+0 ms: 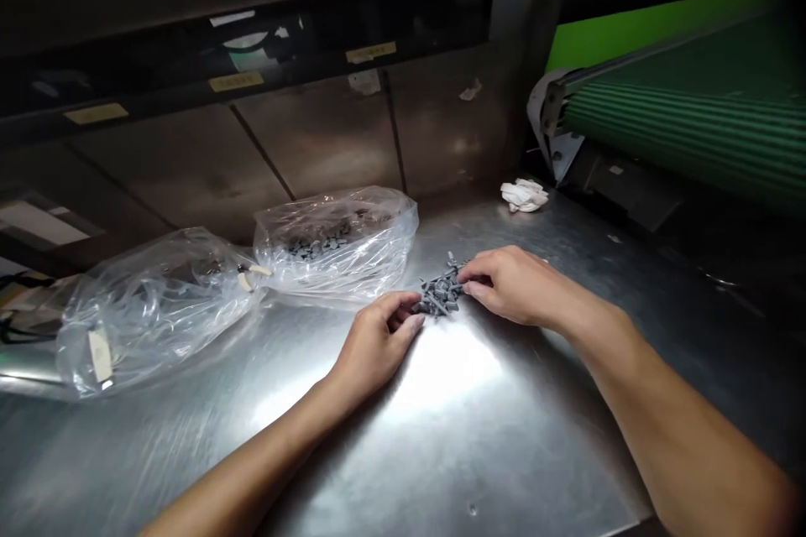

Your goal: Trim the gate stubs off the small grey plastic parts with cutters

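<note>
A small heap of grey parts lies on the metal table, between my two hands. My left hand touches the heap's left side, its fingers curled and its thumb near the fingertips. At the right edge of the heap, my right hand has its thumb and forefinger close together. Whatever either hand may hold between its fingertips is too small to make out.
Behind the heap to the left is a clear plastic bag with grey parts inside. Another clear bag lies farther left. Crumpled white paper sits near the back, below a green conveyor belt at the right.
</note>
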